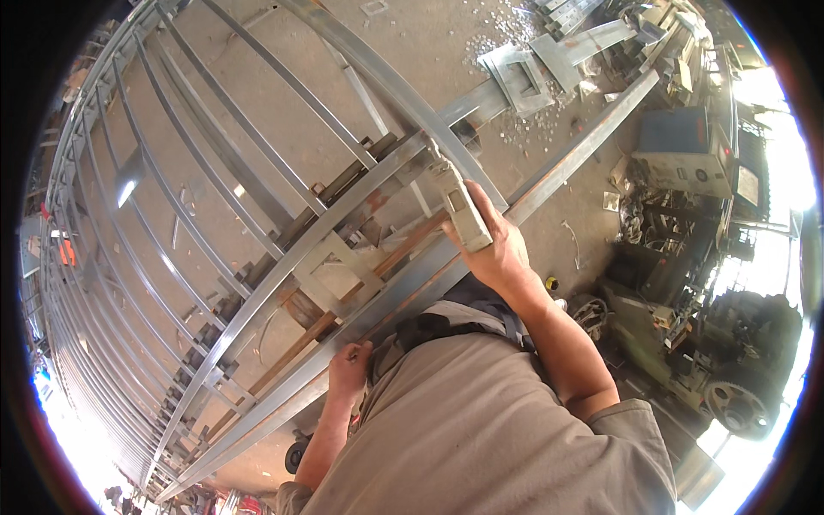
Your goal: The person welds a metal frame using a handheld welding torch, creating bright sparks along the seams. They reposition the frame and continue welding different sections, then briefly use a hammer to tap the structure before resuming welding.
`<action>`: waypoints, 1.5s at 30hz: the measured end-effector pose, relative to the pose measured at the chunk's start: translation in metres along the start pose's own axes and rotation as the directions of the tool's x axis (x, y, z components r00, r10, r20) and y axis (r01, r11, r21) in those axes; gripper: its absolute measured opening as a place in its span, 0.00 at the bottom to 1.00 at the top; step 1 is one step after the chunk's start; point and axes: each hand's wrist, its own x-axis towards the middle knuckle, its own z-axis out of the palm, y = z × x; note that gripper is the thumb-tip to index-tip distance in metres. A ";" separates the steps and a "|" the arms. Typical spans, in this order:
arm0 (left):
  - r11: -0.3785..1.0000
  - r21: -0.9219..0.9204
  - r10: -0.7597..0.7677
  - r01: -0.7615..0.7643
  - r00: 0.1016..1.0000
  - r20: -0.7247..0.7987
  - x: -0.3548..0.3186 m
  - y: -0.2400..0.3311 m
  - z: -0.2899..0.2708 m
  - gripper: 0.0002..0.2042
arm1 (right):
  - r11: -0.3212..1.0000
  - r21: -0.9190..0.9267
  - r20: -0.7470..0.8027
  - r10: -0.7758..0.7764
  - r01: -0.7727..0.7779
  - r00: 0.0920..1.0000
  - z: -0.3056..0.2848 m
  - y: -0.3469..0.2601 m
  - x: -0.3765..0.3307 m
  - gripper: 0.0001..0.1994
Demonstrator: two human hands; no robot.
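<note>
My right hand (498,253) is wrapped round a pale, dirty bar-like tool (464,210) with a rectangular recess in its side. The tool's narrow, uneven far end reaches toward the corner of a grey metal frame (322,233). My left hand (348,371) is closed beside my waist, close to the near metal beam (292,388); whatever its fingers hold, if anything, is hidden. Between the beam and the frame's edge lies a flat square plate with a large opening (359,298).
Long parallel metal bars (249,133) cross the frame to the left. A loose beam (592,142) slants away on the right. Cut metal plates (519,81) lie beyond, among scattered chips. A blue and grey box-shaped machine (678,142) and machinery with a handwheel (736,402) stand right.
</note>
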 end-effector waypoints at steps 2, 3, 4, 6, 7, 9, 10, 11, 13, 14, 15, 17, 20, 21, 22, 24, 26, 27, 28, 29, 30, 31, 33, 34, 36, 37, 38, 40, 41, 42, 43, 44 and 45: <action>0.999 -0.030 0.038 -0.039 0.999 -0.012 -0.002 0.001 0.000 0.22 | 1.000 0.008 0.007 0.028 -0.028 1.000 0.001 -0.002 -0.001 0.34; 0.998 -0.025 0.051 -0.051 0.999 -0.009 -0.002 0.002 0.000 0.22 | 0.998 0.014 0.023 0.056 -0.057 0.998 0.000 -0.003 -0.001 0.34; 0.998 -0.017 0.056 -0.056 0.998 -0.001 -0.001 0.002 0.000 0.21 | 0.996 0.019 0.037 0.084 -0.085 0.996 0.000 -0.004 -0.001 0.34; 0.998 -0.009 0.063 -0.063 0.998 0.015 0.000 0.004 -0.001 0.21 | 0.997 0.008 0.036 0.070 -0.070 0.997 0.000 -0.006 0.000 0.33; 0.998 -0.011 0.063 -0.062 0.998 0.022 0.001 0.005 -0.001 0.21 | 0.998 0.003 0.036 0.063 -0.063 0.997 0.000 -0.007 0.000 0.33; 0.998 0.001 0.060 -0.060 0.998 0.029 0.002 0.005 -0.001 0.21 | 0.997 -0.006 0.043 0.078 -0.078 0.996 0.000 -0.009 0.001 0.35; 0.998 0.014 0.057 -0.058 0.998 0.028 0.001 0.006 0.000 0.21 | 0.996 -0.009 0.047 0.084 -0.084 0.995 0.001 -0.009 0.001 0.36; 0.998 0.028 0.054 -0.055 0.998 0.026 0.001 0.006 0.000 0.20 | 0.996 0.001 0.049 0.088 -0.088 0.995 0.001 -0.010 0.000 0.36; 0.998 0.045 0.050 -0.051 0.998 0.023 0.001 0.006 0.000 0.20 | 0.996 0.026 0.047 0.085 -0.086 0.995 0.001 -0.011 -0.001 0.35; 0.997 0.052 0.050 -0.051 0.999 0.022 0.001 0.006 0.000 0.20 | 0.995 0.025 0.047 0.092 -0.093 0.995 0.001 -0.012 -0.002 0.35; 0.997 0.061 0.056 -0.057 0.998 0.019 0.001 0.006 0.001 0.21 | 0.996 0.028 0.042 0.089 -0.090 0.995 0.001 -0.013 -0.002 0.35; 0.994 0.076 0.073 -0.074 0.997 0.016 0.002 0.005 0.002 0.23 | 0.996 0.034 0.033 0.082 -0.083 0.996 0.001 -0.013 -0.003 0.34; 0.989 0.080 0.125 -0.124 0.992 -0.017 0.003 0.003 0.002 0.23 | 0.996 0.043 0.030 0.079 -0.081 0.996 0.000 -0.014 -0.003 0.34; 0.990 0.074 0.120 -0.119 0.993 -0.009 0.003 0.003 0.002 0.23 | 0.995 0.043 0.031 0.084 -0.085 0.996 0.000 -0.014 -0.004 0.34; 0.991 0.069 0.115 -0.114 0.993 -0.002 0.003 0.003 0.002 0.23 | 0.995 0.045 0.033 0.088 -0.090 0.996 0.000 -0.014 -0.004 0.34; 0.993 0.067 0.101 -0.101 0.995 0.009 0.002 0.002 0.002 0.23 | 0.994 0.049 0.031 0.092 -0.093 0.995 0.000 -0.014 -0.006 0.34; 0.994 0.073 0.084 -0.085 0.996 0.016 0.001 0.003 0.002 0.23 | 0.994 0.048 0.030 0.093 -0.094 0.995 0.000 -0.013 -0.007 0.34; 0.992 0.077 0.097 -0.097 0.995 0.005 0.001 0.003 0.002 0.23 | 0.995 0.044 0.028 0.091 -0.092 0.995 0.000 -0.013 -0.008 0.34; 0.991 0.081 0.110 -0.109 0.994 -0.007 0.001 0.003 0.003 0.23 | 0.995 0.039 0.026 0.089 -0.090 0.996 0.000 -0.013 -0.008 0.34; 0.991 0.086 0.105 -0.103 0.994 -0.012 0.002 0.003 0.003 0.23 | 0.995 0.038 0.023 0.087 -0.087 0.996 0.000 -0.012 -0.008 0.34; 0.989 0.083 0.124 -0.122 0.992 -0.019 0.002 0.003 0.003 0.23 | 0.996 0.037 0.019 0.084 -0.085 0.996 0.000 -0.012 -0.009 0.34; 0.989 0.081 0.126 -0.124 0.992 -0.020 0.002 0.003 0.003 0.23 | 0.996 0.035 0.018 0.086 -0.086 0.996 0.000 -0.012 -0.009 0.34; 0.990 0.071 0.125 -0.123 0.992 -0.019 0.002 0.003 0.004 0.23 | 0.995 0.039 0.019 0.086 -0.087 0.996 -0.001 -0.013 -0.010 0.33; 0.991 0.065 0.122 -0.121 0.992 -0.018 0.002 0.003 0.004 0.23 | 0.995 0.041 0.021 0.088 -0.088 0.996 -0.001 -0.013 -0.011 0.33; 0.991 0.059 0.123 -0.122 0.992 -0.019 0.002 0.003 0.003 0.23 | 0.992 0.047 0.039 0.117 -0.118 0.992 -0.002 -0.014 -0.012 0.33; 0.990 0.059 0.128 -0.126 0.992 -0.021 0.002 0.003 0.003 0.23 | 0.990 0.050 0.049 0.131 -0.133 0.990 -0.003 -0.015 -0.012 0.33; 0.990 0.059 0.133 -0.131 0.991 -0.023 0.002 0.003 0.003 0.23 | 0.989 0.057 0.051 0.135 -0.138 0.990 -0.003 -0.015 -0.013 0.33; 0.989 0.068 0.130 -0.128 0.991 -0.026 0.002 0.003 0.003 0.23 | 0.987 0.070 0.055 0.141 -0.145 0.988 -0.004 -0.016 -0.014 0.33; 0.989 0.072 0.129 -0.127 0.991 -0.028 0.002 0.003 0.004 0.23 | 0.987 0.065 0.056 0.143 -0.147 0.988 -0.004 -0.015 -0.014 0.33; 0.988 0.076 0.139 -0.136 0.990 -0.032 0.002 0.003 0.004 0.23 | 0.987 0.062 0.057 0.144 -0.147 0.988 -0.004 -0.015 -0.014 0.33; 0.986 0.079 0.149 -0.146 0.988 -0.036 0.002 0.003 0.004 0.23 | 0.989 0.063 0.053 0.133 -0.137 0.990 -0.004 -0.014 -0.015 0.33; 0.984 0.083 0.159 -0.155 0.987 -0.039 0.002 0.002 0.004 0.23 | 0.990 0.052 0.042 0.125 -0.127 0.991 -0.004 -0.013 -0.015 0.33; 0.985 0.082 0.152 -0.149 0.988 -0.037 0.003 0.002 0.004 0.22 | 0.993 0.046 0.028 0.105 -0.107 0.994 -0.003 -0.012 -0.016 0.34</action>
